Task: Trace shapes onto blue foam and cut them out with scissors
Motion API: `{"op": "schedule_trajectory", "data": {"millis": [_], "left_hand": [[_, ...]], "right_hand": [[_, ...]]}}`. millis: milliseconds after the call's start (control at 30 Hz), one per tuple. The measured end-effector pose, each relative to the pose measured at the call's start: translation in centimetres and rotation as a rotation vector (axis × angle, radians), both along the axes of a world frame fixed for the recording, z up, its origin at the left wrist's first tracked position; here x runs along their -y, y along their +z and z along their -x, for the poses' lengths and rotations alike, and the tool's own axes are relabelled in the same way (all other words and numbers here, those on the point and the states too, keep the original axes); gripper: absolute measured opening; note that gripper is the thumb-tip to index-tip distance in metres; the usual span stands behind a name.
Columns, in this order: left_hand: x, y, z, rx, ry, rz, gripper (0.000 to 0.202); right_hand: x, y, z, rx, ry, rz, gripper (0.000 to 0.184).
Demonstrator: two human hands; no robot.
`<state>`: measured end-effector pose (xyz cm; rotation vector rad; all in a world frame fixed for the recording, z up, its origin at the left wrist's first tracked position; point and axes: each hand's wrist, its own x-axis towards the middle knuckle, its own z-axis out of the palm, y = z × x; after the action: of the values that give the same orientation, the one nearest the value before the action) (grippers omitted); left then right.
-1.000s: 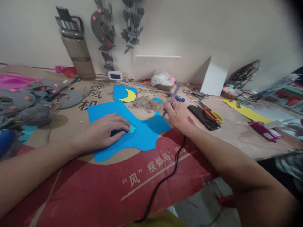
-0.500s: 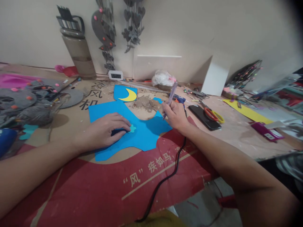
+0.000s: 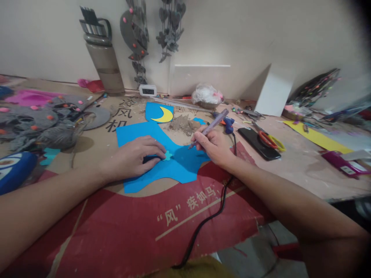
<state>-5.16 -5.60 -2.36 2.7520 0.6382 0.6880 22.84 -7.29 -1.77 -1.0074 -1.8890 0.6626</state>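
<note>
A blue foam sheet (image 3: 179,168) lies on the red and brown cardboard (image 3: 139,227). My left hand (image 3: 136,157) rests on the sheet with its fingers pressing a small teal flower shape (image 3: 167,155) flat. My right hand (image 3: 213,144) is closed round a purple pen (image 3: 209,127), whose tip points down at the sheet just right of the flower. A second blue piece bearing a yellow crescent moon (image 3: 164,114) lies farther back.
A blue glue gun (image 3: 227,123) with a black cord (image 3: 208,220) lies behind my right hand. A black phone (image 3: 257,139), red and yellow scissors (image 3: 271,139), a water bottle (image 3: 104,61), grey felt pieces (image 3: 43,123) and a small clock (image 3: 147,90) surround the sheet.
My right hand has moved left and lowered the pen toward the blue sheet beside the flower. The left hand has stayed on the flower. The view has shifted slightly.
</note>
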Motion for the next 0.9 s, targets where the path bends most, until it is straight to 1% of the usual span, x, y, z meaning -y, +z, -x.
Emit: {"op": "schedule_trajectory", "data": {"millis": [100, 167, 233, 333, 400, 467, 600, 767, 833, 900], "left_hand": [[0.0, 0.1, 0.0, -0.005, -0.015, 0.001, 0.020], [0.0, 0.1, 0.0, -0.007, -0.024, -0.004, 0.020], [0.0, 0.1, 0.0, -0.006, -0.018, -0.008, 0.020], [-0.1, 0.0, 0.0, -0.005, -0.008, -0.013, 0.020], [-0.1, 0.0, 0.0, -0.008, -0.007, -0.013, 0.021], [-0.1, -0.1, 0.1, -0.007, -0.007, -0.010, 0.021], [-0.1, -0.2, 0.0, 0.004, -0.004, -0.004, 0.021], [-0.1, 0.0, 0.0, -0.005, -0.002, -0.003, 0.021], [-0.2, 0.2, 0.0, -0.005, -0.013, 0.003, 0.022], [-0.3, 0.4, 0.1, 0.001, -0.029, 0.017, 0.021]], "right_hand": [[0.4, 0.1, 0.5, -0.025, 0.077, 0.052, 0.048], [0.5, 0.4, 0.6, -0.035, 0.056, 0.051, 0.046], [0.3, 0.9, 0.2, -0.096, -0.061, 0.030, 0.047], [-0.5, 1.6, -0.8, -0.266, -0.263, -0.006, 0.047], [-1.0, 1.8, -1.5, -0.337, -0.318, -0.022, 0.047], [-1.4, 1.8, -1.9, -0.344, -0.334, -0.015, 0.047], [-1.0, 1.5, -1.4, -0.239, -0.304, 0.059, 0.049], [-0.5, 0.5, -0.4, -0.068, -0.163, 0.185, 0.053], [-0.5, 0.2, -0.3, -0.039, -0.118, 0.223, 0.054], [-0.6, 0.1, -0.2, -0.060, -0.104, 0.236, 0.055]]}}
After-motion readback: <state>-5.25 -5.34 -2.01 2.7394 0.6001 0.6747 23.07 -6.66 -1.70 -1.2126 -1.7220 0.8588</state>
